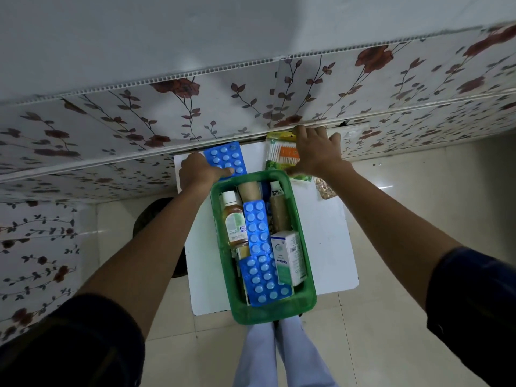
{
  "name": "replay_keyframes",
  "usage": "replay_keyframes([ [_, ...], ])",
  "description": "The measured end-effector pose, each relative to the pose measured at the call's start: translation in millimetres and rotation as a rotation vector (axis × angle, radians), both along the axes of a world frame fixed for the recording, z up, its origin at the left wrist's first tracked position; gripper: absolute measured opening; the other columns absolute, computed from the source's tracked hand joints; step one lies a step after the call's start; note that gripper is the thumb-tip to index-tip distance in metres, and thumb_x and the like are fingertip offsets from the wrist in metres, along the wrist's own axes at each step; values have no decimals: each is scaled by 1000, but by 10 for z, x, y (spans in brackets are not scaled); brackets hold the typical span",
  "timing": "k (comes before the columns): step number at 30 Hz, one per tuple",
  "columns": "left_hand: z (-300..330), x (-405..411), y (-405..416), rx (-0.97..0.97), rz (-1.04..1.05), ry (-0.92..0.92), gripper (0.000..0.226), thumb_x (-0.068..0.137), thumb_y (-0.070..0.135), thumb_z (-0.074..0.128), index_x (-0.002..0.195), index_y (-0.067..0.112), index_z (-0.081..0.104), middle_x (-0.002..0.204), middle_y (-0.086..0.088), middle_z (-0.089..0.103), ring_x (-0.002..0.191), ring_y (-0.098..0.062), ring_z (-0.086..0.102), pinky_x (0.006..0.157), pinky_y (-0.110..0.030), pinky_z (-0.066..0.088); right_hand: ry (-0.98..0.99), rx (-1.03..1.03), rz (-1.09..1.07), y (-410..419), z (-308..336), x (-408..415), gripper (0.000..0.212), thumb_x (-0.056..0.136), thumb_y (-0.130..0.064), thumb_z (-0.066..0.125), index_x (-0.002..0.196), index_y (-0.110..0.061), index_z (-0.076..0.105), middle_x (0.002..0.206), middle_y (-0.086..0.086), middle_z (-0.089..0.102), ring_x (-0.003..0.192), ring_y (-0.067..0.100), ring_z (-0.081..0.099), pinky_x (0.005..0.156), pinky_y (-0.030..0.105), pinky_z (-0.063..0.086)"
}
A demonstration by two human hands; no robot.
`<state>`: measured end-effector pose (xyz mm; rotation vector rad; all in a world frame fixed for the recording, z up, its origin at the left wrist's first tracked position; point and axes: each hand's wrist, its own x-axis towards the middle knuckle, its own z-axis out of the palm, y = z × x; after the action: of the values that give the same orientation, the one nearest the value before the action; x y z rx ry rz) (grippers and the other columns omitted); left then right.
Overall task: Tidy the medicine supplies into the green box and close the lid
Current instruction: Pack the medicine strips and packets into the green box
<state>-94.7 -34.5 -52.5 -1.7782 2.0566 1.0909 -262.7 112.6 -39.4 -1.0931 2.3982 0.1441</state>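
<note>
The green box (303,277) stands open on a small white table (326,238). Inside lie two blue blister packs (255,227), a brown bottle (233,219), a white carton (287,258), a tube and cardboard rolls. My left hand (199,170) grips another blue blister pack (226,159) at the table's far left, thumb on its near edge. My right hand (317,150) rests spread over a packet of cotton buds (282,153) at the far right, beside the box's far rim. No lid is in view.
A clear strip of pale capsules (324,188) lies right of the box. A floral-patterned wall panel (139,127) runs close behind the table. A dark round stool (150,213) stands left of the table. My legs are below the box, on a tiled floor.
</note>
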Motion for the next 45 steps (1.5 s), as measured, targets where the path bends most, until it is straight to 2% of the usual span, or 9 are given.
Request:
replay_keyframes([
  [10,15,-39,-22,72,72,-11,73,56,32,85,111,-2,52,123,-16,59,113,-29,57,80,-31,45,20,20,84,-91,5,-11,91,62,-49,75,134,-10,37,141,16,35,133,36,24,107,54,24],
  [15,-5,82,-46,113,145,163,35,52,24,87,59,9,57,73,-9,63,60,-20,57,56,-30,45,170,-37,1,-49,88,92,91,60,-50,76,130,-7,37,138,19,37,128,36,31,104,49,29],
  [18,32,172,-63,114,209,226,38,58,20,84,51,15,47,67,-9,57,57,-21,50,59,-32,46,188,-182,-89,25,170,233,65,72,-39,70,122,-8,41,121,18,57,114,34,48,97,45,30],
  [22,158,385,-69,50,268,314,22,67,16,78,77,8,60,86,-12,65,66,-21,59,50,-27,52,219,-500,-276,142,441,495,33,79,-18,61,107,-8,47,98,12,68,89,32,59,84,40,29],
  [29,299,1067,177,-120,328,443,20,67,32,69,57,25,52,66,-8,61,66,-20,55,68,-51,53,-159,-870,-611,475,1198,1333,31,85,-27,62,108,-16,43,86,-4,53,81,23,45,64,17,29],
  [33,408,1211,343,-149,493,563,18,74,23,66,60,24,54,62,5,60,65,-17,54,64,-42,50,-369,-700,-610,449,1010,1495,38,87,-22,60,118,-17,38,100,-2,62,90,23,65,71,27,53],
  [37,490,1269,413,-128,562,643,12,76,21,66,66,25,60,57,17,65,69,-16,57,60,-31,45,-13,-481,-315,477,787,1555,49,80,-17,64,125,-11,45,127,14,54,111,32,51,87,44,42],
  [41,673,1198,533,-123,526,721,15,81,15,64,95,10,64,84,0,69,68,-5,62,54,-16,47,-4,-373,-66,515,673,1593,60,73,-22,72,128,-17,48,140,13,46,124,33,45,91,45,40],
  [45,799,1130,644,-37,444,765,15,83,14,63,97,10,64,76,9,71,61,0,62,48,-16,46,101,-163,-28,447,488,1735,73,58,-30,81,123,-14,52,130,16,55,102,33,59,79,39,48],
])
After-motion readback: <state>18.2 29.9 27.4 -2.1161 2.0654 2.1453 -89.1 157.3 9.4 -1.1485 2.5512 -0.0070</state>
